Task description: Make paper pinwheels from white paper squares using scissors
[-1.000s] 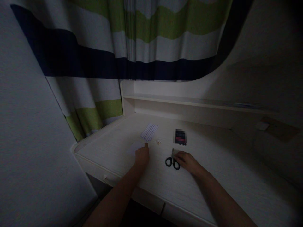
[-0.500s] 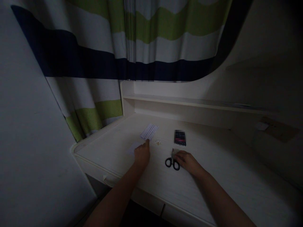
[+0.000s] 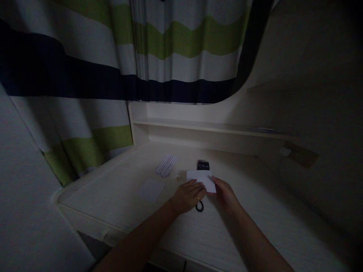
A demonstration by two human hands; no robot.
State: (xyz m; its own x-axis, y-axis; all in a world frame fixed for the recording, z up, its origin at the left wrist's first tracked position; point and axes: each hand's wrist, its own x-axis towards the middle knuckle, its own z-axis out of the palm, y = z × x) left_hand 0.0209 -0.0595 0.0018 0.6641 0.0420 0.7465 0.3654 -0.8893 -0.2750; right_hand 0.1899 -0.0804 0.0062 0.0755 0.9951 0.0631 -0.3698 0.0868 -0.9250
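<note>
A small white sheet of paper [image 3: 209, 183] is held slightly above the desk between my hands. The fingers of my left hand [image 3: 186, 195] lie together across its near left part. My right hand [image 3: 226, 192] pinches its right edge with the thumb on top. Below the paper, one black handle loop of the scissors [image 3: 199, 206] shows, while the rest is covered. Behind it lies a dark phone [image 3: 203, 165], partly hidden by the sheet. Left of my hands are several folded white paper strips [image 3: 166, 166], small pale bits [image 3: 177, 176] and another flat white sheet [image 3: 151, 189].
The white desk [image 3: 113, 189] has a raised left edge and a low shelf [image 3: 198, 125] along its back. Striped curtains [image 3: 181, 45] hang behind it. A white plug [image 3: 285, 151] sits on the right wall. The room is dim.
My left hand has left the paper strips and moved right. Both hands now hold a white sheet over the scissors, where my right hand was before. The view has turned slightly right.
</note>
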